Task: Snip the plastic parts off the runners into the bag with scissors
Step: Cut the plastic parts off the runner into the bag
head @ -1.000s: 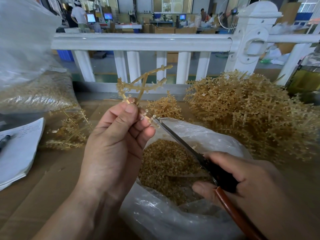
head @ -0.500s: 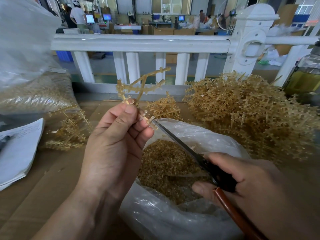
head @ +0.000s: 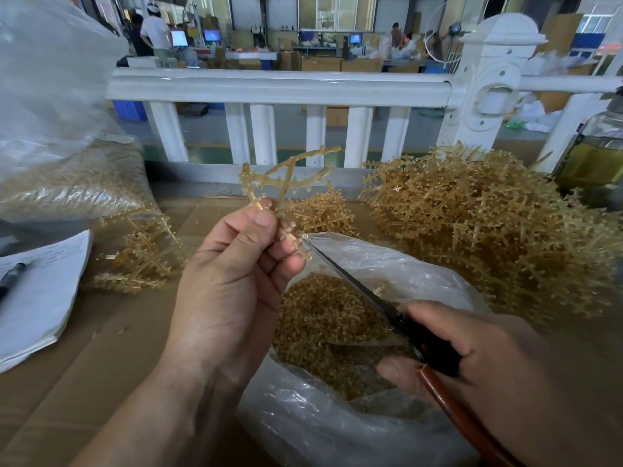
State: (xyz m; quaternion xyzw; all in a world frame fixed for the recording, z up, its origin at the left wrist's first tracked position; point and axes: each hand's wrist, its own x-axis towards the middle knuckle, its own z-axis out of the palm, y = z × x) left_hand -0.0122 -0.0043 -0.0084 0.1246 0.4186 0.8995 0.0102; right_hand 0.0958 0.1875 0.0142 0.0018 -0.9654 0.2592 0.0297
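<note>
My left hand (head: 232, 281) pinches a yellowish plastic runner (head: 286, 176) between thumb and fingers, its branches sticking up above the hand. My right hand (head: 485, 362) grips scissors (head: 364, 294) with black and brown handles. The blade tips meet the runner's lower branch just right of my left fingers, above the open mouth of a clear plastic bag (head: 387, 264). Several small amber parts (head: 323, 325) lie heaped inside the bag.
A big pile of uncut runners (head: 488, 230) fills the right of the cardboard-covered table. A smaller runner heap (head: 141, 257) lies left, beside a notepad with a pen (head: 37, 291). A filled bag (head: 67, 187) stands at far left, a white railing (head: 279, 87) behind.
The scissor tips have stayed at the runner's lower branch; both hands are almost still, with only a slight shift of the runner in my left fingers.
</note>
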